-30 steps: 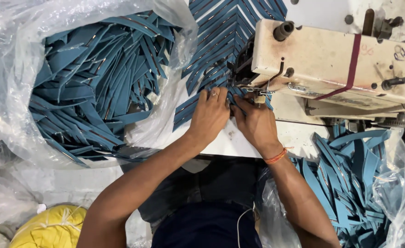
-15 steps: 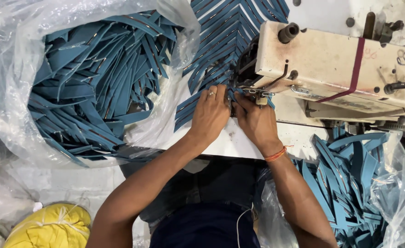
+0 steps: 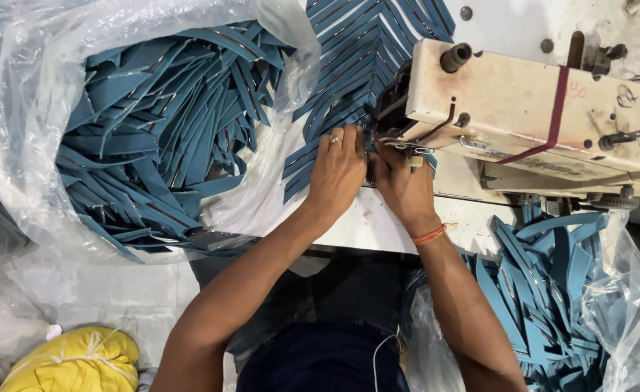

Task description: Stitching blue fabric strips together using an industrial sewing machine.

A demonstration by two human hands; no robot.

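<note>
Hands unmoved: left hand (image 3: 338, 170), right hand (image 3: 401, 187) crowd needle

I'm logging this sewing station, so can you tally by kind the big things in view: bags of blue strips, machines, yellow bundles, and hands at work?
Clear plastic bags of blue fabric strips: 2 (left bag, right bag)
Sewing machine: 1
Yellow bundle: 1
Hands at the needle: 2 (left hand, right hand)
Total: 6
</note>
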